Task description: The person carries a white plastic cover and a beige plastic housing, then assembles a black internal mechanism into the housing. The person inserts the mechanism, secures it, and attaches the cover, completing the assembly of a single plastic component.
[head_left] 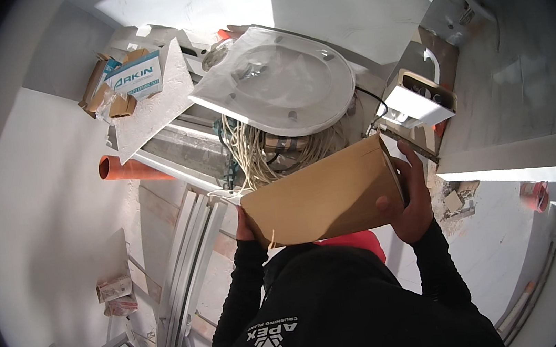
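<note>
A plain brown cardboard box (318, 193) is held level in front of my chest, between both hands. My left hand (244, 227) presses on its left end, with most of its fingers hidden by the box. My right hand (412, 200) grips the right end, thumb on the near face and fingers spread along the side. Just beyond the box lies a coil of cream cable (245, 151), partly under a white toilet seat (280, 79) that looks wrapped in clear plastic. To the right of the coil stands a white open-topped box (415, 102) with small dark items inside.
An orange pipe (135, 169) sticks out at the left, below a pale triangular board (152, 109) and a torn carton (140, 76). Long metal profiles (186, 275) lean at lower left. A reddish bucket (536, 196) and rubble (458, 200) are on the right.
</note>
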The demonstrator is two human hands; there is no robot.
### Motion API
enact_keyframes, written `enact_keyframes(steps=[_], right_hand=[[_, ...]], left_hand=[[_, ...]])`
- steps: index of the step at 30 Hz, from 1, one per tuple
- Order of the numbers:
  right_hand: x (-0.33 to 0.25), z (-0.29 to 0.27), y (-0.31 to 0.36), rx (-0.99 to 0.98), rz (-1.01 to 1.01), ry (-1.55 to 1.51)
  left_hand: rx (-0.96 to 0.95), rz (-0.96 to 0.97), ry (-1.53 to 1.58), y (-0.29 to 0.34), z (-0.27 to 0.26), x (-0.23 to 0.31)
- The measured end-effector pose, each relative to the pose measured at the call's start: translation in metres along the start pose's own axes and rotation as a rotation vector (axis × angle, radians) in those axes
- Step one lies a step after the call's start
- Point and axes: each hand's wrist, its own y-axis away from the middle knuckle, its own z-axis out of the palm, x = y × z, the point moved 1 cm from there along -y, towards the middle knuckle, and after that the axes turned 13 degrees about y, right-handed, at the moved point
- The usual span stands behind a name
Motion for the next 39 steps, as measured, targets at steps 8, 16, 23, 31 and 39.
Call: enact_keyframes(steps=[8, 16, 23, 31, 39], right_hand=[[-0.096, 0.04, -0.013, -0.011, -0.392, 0.266], [-0.137, 0.057, -0.013, -0.039, -0.535, 0.236], [-0.173, 0.01, -0.028, 0.067, -0.488, 0.41], [-0.183, -0.11, -0.009, 0.521, -0.181, 0.278], [-0.102, -0.242, -0.019, 1.11, -0.255, 0.329]], left_hand=[[-0.563, -0.04, 0.517, 0.012, -0.068, -0.026], [-0.241, 0.118, 0.294, 0.022, -0.072, -0.016], [-0.546, -0.014, 0.549, -0.014, -0.086, -0.032], [-0.322, 0.027, 0.239, 0.011, -0.09, -0.025], [-0.114, 0.007, 0.228, 0.047, -0.183, -0.027]])
